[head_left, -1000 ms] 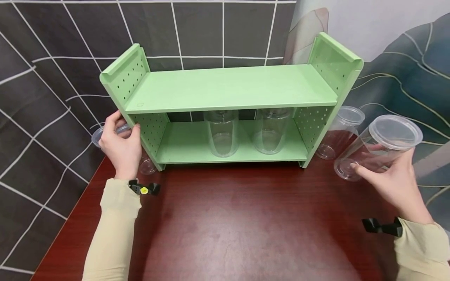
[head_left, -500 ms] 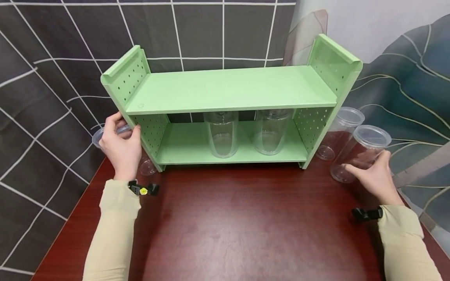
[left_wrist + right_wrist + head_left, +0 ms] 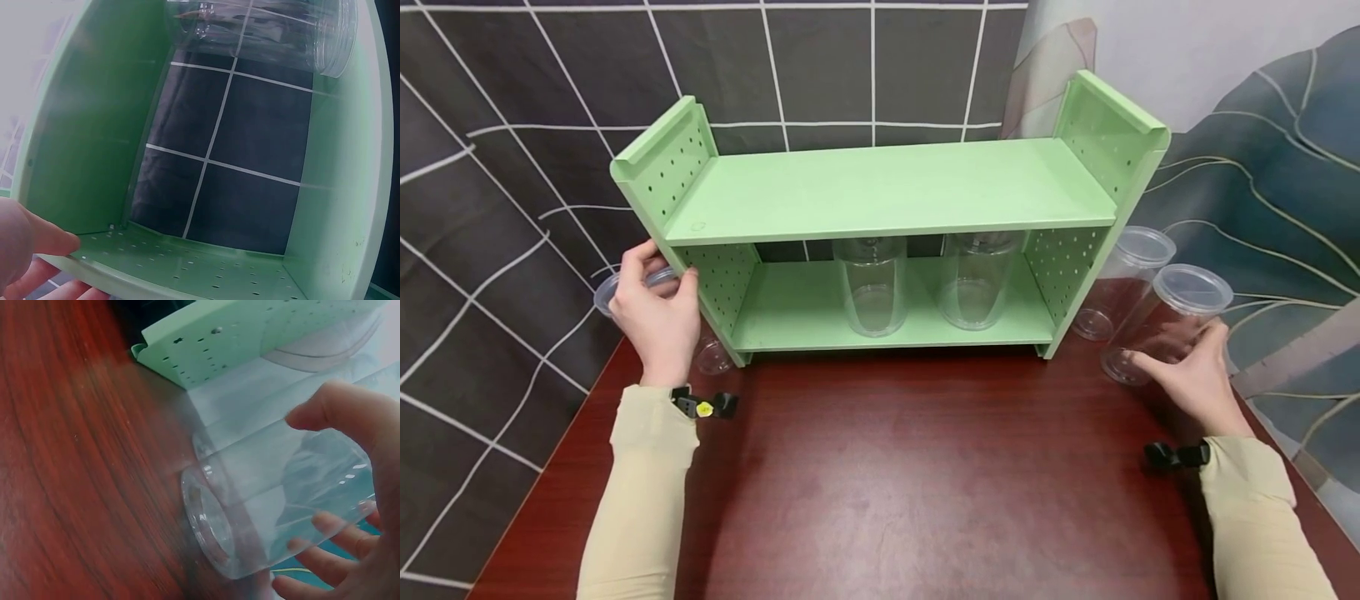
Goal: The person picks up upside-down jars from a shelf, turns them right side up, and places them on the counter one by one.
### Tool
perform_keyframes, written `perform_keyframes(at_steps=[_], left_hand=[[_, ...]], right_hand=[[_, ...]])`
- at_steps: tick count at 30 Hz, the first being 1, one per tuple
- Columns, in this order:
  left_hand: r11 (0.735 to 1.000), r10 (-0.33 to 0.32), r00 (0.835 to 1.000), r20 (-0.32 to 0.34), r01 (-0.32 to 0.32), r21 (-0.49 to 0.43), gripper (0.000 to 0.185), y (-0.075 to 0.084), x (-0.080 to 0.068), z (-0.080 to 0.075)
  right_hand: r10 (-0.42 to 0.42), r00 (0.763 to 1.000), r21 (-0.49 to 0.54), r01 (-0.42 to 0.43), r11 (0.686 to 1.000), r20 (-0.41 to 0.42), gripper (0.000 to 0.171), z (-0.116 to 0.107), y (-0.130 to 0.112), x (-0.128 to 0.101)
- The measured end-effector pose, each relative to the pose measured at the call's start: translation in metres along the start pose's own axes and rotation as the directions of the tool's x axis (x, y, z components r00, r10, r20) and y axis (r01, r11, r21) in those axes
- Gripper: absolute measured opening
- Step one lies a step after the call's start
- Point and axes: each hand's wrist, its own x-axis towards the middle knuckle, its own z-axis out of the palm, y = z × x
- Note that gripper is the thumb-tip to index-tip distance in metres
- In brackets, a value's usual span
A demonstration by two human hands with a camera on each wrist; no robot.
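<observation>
My left hand (image 3: pixel 658 321) grips the front edge of the left side panel of a green metal shelf (image 3: pixel 887 192); in the left wrist view the thumb (image 3: pixel 53 240) lies over that edge, the fingers outside it. Behind this hand a clear lidded jar (image 3: pixel 606 292) is partly hidden. At the right my right hand (image 3: pixel 1195 379) holds a clear plastic jar (image 3: pixel 1191 290) with a translucent lid, standing on the table. The right wrist view shows the thumb (image 3: pixel 312 415) on one side of the jar (image 3: pixel 250 519) and the fingers around the other.
Two clear jars (image 3: pixel 872 292) (image 3: pixel 973 287) stand on the shelf's lower level. Another lidded jar (image 3: pixel 1142 246) stands between the shelf's right side and the held jar. The dark red wooden table (image 3: pixel 925 467) meets a black tiled-pattern wall covering (image 3: pixel 820 67).
My right hand has lowered the jar and brought it leftward onto the table, beside the other jar at the shelf's right. The left hand has stayed on the shelf.
</observation>
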Motion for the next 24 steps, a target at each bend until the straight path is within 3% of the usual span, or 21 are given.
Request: perform_keyframes(at_steps=[4,9,17,24], left_hand=[[1.000,0.010,1.000,-0.001,-0.010,0.008,0.035,-0.002,0.000,0.000],[1.000,0.020,1.000,-0.008,-0.020,0.022,0.034,-0.004,0.001,0.000],[1.000,0.020,1.000,-0.003,-0.020,0.020,0.035,-0.006,0.000,0.001],[1.000,0.022,1.000,-0.004,-0.021,0.020,0.035,-0.007,0.000,0.002]], right_hand=[[0.045,0.999,-0.016,-0.045,0.999,-0.006,0.099,-0.007,-0.016,-0.005],[0.016,0.994,0.015,-0.014,1.000,-0.111,0.105,-0.018,-0.049,-0.008],[-0.133,0.942,0.035,0.151,0.988,-0.307,0.097,-0.028,-0.109,-0.022],[-0.259,0.885,0.113,0.324,0.939,-0.387,0.090,-0.025,-0.161,-0.043]])
